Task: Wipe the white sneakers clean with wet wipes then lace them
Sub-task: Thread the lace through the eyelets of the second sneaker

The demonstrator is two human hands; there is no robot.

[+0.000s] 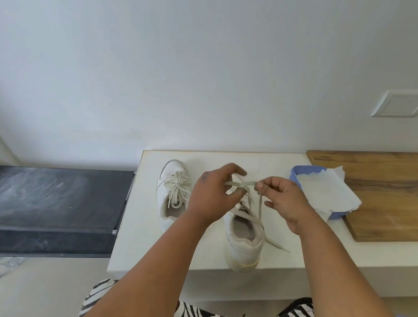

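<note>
Two white sneakers stand on a white table [149,253]. The left sneaker [168,201] is laced and its bow is tied. The right sneaker [243,243] sits nearer me, its heel at the table's front edge. Above its tongue I hold its pale lace [242,184] stretched between both hands. My left hand [210,194] pinches one part of the lace with curled fingers. My right hand [283,200] pinches the other part between thumb and forefinger. A loose lace end [277,244] trails on the table right of the shoe.
A blue tub [296,172] with a white wipe [325,193] draped over it stands behind my right hand, beside a wooden board [394,193]. A black shelf [39,202] lies left of the table. A white wall with a switch plate [401,102] rises behind.
</note>
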